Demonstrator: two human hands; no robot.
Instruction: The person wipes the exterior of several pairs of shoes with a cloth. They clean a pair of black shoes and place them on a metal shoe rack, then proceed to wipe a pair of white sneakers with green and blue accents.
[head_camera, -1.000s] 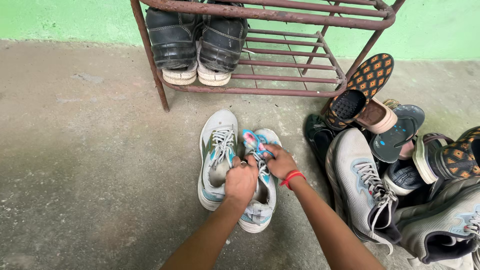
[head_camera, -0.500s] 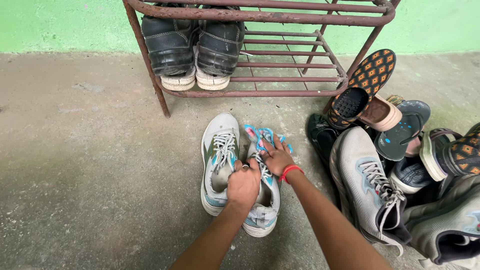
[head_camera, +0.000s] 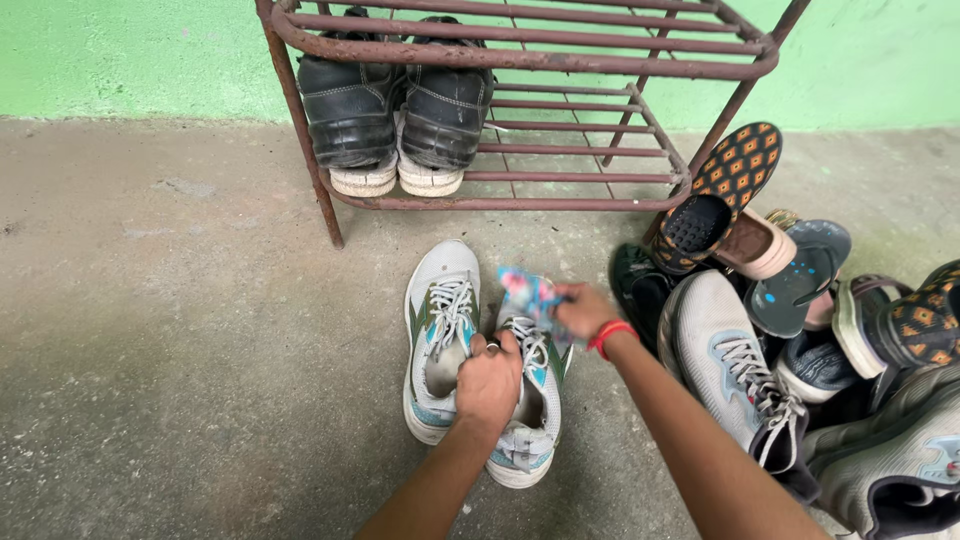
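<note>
The left hand (head_camera: 489, 378) is closed in a fist over the opening of the right-hand sneaker (head_camera: 528, 400), fingers hooked around the tongue and collar; the grip looks meant to pin the shoe to the floor and keep it from sliding. The right hand (head_camera: 583, 309), a red band at its wrist, pinches a small blue and pink cloth (head_camera: 530, 296) and presses it against the toe end of that same sneaker, so the steadying hand and the rubbing hand seem to work against each other. The cloth is blurred, so its exact shape is hard to tell.

The sneaker is pale grey with white laces, teal side panels and a worn white sole. Its mate, the left-hand sneaker (head_camera: 440, 335), lies touching it, toes pointing toward the rack, both flat on the concrete floor (head_camera: 180, 350).

Just beyond stands a rusty metal shoe rack (head_camera: 560, 180) holding a pair of black boots (head_camera: 395, 100) on its low shelf, before a green wall (head_camera: 120, 50). To the right, a heap of mixed shoes (head_camera: 790, 330) lies jumbled: grey trainers, patterned slip-ons, sandals.
</note>
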